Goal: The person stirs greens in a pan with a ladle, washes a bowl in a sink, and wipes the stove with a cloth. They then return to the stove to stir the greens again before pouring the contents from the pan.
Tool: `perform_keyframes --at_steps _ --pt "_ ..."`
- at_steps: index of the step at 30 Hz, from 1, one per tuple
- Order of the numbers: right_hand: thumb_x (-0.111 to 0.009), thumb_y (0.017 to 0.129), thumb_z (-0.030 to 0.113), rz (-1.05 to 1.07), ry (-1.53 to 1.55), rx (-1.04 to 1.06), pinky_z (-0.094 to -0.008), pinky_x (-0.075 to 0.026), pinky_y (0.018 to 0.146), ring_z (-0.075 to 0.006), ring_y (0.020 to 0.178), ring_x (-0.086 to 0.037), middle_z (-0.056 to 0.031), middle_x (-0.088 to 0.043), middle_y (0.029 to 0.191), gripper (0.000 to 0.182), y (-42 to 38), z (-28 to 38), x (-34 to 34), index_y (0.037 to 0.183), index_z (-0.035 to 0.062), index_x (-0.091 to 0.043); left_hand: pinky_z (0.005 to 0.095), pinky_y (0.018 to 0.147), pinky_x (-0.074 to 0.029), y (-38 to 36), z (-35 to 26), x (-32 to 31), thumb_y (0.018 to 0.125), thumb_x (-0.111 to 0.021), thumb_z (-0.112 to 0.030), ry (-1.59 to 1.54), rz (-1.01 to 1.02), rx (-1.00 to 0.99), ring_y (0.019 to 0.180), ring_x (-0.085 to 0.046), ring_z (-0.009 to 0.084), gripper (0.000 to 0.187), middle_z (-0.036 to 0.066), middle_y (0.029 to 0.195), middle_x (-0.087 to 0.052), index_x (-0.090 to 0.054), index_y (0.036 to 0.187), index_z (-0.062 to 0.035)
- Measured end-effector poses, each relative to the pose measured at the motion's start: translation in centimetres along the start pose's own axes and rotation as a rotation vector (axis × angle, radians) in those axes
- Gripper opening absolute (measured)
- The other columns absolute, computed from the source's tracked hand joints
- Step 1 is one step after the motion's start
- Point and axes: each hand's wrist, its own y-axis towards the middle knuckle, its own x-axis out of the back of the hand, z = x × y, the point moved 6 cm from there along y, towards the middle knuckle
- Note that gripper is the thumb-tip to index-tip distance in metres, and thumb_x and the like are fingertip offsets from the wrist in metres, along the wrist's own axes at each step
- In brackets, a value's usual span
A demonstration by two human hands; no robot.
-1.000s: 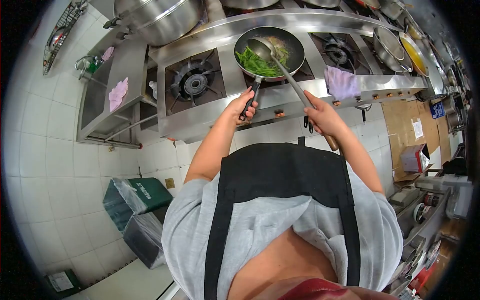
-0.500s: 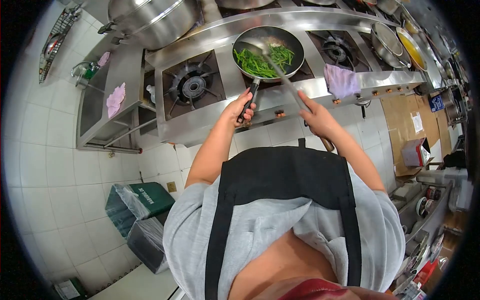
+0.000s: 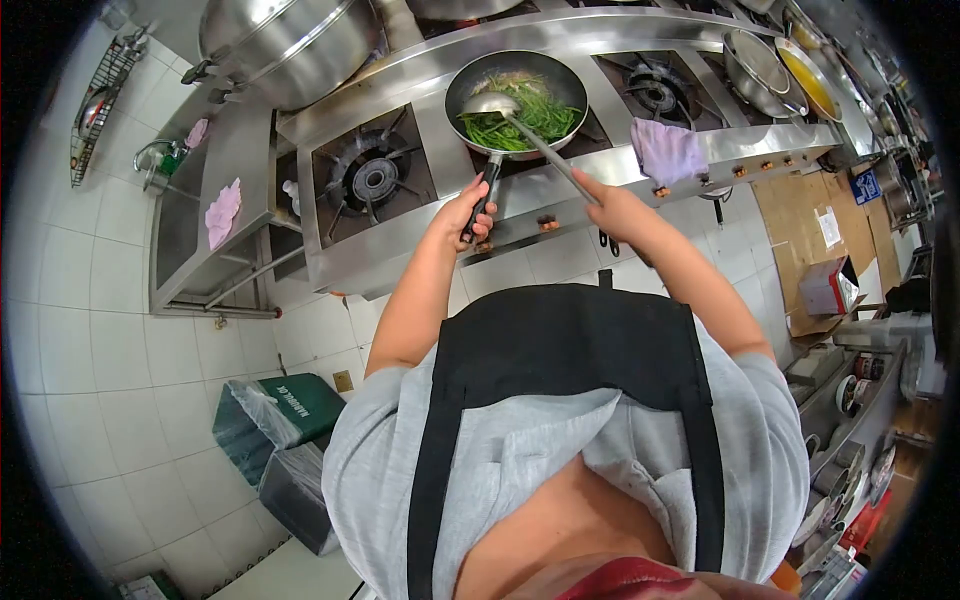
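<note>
A black-lined frying pan [image 3: 568, 88] sits over a burner of the steel stove. Chopped green vegetables [image 3: 547, 118] lie inside it, with some paler bits near the far wall. My left hand [image 3: 463, 212] is wrapped round the pan's black handle [image 3: 484, 198]. In my right hand [image 3: 620, 210] is the handle of a long metal ladle [image 3: 490, 104], which slants down to the left. Its bowl lies over the left part of the greens, rounded back upward, and covers some of them.
Left of the pan is a bare burner [image 3: 370, 180]; another burner [image 3: 657, 95] lies to its right. A purple cloth [image 3: 668, 152] hangs over the stove's front edge. A large steel pot [image 3: 290, 50] stands at back left, metal bowls [image 3: 760, 75] at the right.
The ladle's bowl has turned over and come down toward the left side of the greens. The greens, earlier parted by it, are bunched together. My view has shifted slightly.
</note>
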Motion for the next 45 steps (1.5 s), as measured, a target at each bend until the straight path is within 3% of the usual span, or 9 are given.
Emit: perform_keyframes --at_steps 5,10,15,20,27,35,37,40,45 --pt "-0.042 0.084 0.007 -0.182 -0.48 -0.129 -0.0424 -0.05 0.078 -0.032 0.089 -0.063 -0.0215 -0.062 0.099 0.068 1.9 -1.4 1.8 0.144 0.0301 -0.018 0.016 0.038 -0.031 -0.3 -0.4 -0.2 0.09 -0.055 -0.029 0.005 -0.039 0.006 0.05 -0.037 0.0061 0.051 0.0 0.073 -0.047 -0.03 0.134 -0.0395" --pt "-0.048 0.086 0.014 -0.369 -0.235 0.15 -0.0401 -0.049 0.061 -0.0284 0.067 -0.063 -0.0156 -0.062 0.073 0.061 -3.9 -2.2 3.0 0.142 0.0259 -0.027 0.0161 0.037 -0.031 -0.5 -0.3 -0.1 0.091 -0.055 -0.029 0.012 -0.028 0.006 0.049 -0.037 0.006 0.051 0.0 0.074 -0.047 -0.031 0.134 -0.0396" --pt "-0.052 0.087 0.015 0.091 0.494 -0.074 -0.0237 -0.031 0.036 -0.0048 0.042 -0.034 0.0015 -0.038 0.059 0.057 -5.8 -1.1 1.6 0.141 0.0227 -0.032 0.0162 0.037 -0.031 -0.1 -0.2 0.3 0.091 -0.055 -0.029 -0.006 -0.004 0.01 0.049 -0.037 0.0058 0.051 0.0 0.074 -0.047 -0.03 0.134 -0.04" --pt "-0.043 0.086 0.015 -0.111 -0.073 -0.074 -0.0473 -0.044 0.082 -0.0432 0.093 -0.057 -0.0304 -0.059 0.097 0.06 -2.3 -1.5 0.0 0.142 0.0179 -0.022 0.0161 0.037 -0.031 -0.6 -0.6 -0.1 0.09 -0.056 -0.029 0.011 -0.037 0.015 0.048 -0.038 0.0061 0.05 0.001 0.073 -0.048 -0.031 0.132 -0.0383" --pt "-0.048 0.084 0.018 0.071 0.204 -0.119 -0.0397 -0.048 0.068 -0.0332 0.069 -0.062 -0.0261 -0.062 0.082 0.061 -2.8 -0.4 0.9 0.142 0.0184 -0.027 0.0156 0.037 -0.034 0.8 -0.2 0.7 0.09 -0.055 -0.028 -0.078 0.113 0.104 0.05 -0.041 0.0046 0.03 -0.001 0.073 -0.048 -0.047 0.117 -0.0183" --pt "-0.049 0.085 0.019 -0.323 -0.035 0.036 -0.0394 -0.048 0.066 -0.0328 0.067 -0.061 -0.0274 -0.061 0.084 0.06 -0.1 -6.0 1.3 0.141 0.0193 -0.028 0.0184 0.043 -0.042 0.3 -0.3 0.6 0.091 -0.053 -0.03 -0.031 0.076 0.041 0.054 -0.045 0.0062 0.031 -0.001 0.071 -0.048 -0.049 0.116 -0.0117" --pt "-0.051 0.085 0.012 -0.44 -0.196 0.119 -0.0293 -0.039 0.043 -0.0122 0.046 -0.044 -0.0056 -0.05 0.06 0.061 -0.6 -6.6 0.4 0.142 0.0186 -0.029 0.017 0.04 -0.04 0.4 0.0 0.4 0.091 -0.053 -0.03 -0.1 0.06 0.057 0.052 -0.043 0.0051 0.032 -0.001 0.072 -0.049 -0.049 0.117 -0.0119" --pt "-0.05 0.086 0.011 -0.019 0.513 -0.122 -0.0255 -0.032 0.039 -0.0079 0.042 -0.037 0.0004 -0.042 0.056 0.061 -6.3 -0.9 1.7 0.142 0.0201 -0.029 0.0144 0.036 -0.034 0.3 -0.3 0.2 0.092 -0.051 -0.029 -0.122 0.139 0.074 0.049 -0.039 0.0025 0.03 -0.001 0.074 -0.048 -0.048 0.116 -0.0122" --pt "-0.05 0.088 0.012 0.076 0.517 -0.045 -0.0231 -0.029 0.036 -0.0059 0.04 -0.032 0.0038 -0.036 0.054 0.06 -7.2 1.0 0.9 0.143 0.0218 -0.027 0.0146 0.036 -0.033 0.1 -0.1 0.1 0.092 -0.052 -0.028 -0.146 0.123 0.07 0.048 -0.038 0.0027 0.029 0.0 0.074 -0.048 -0.047 0.115 -0.0124"
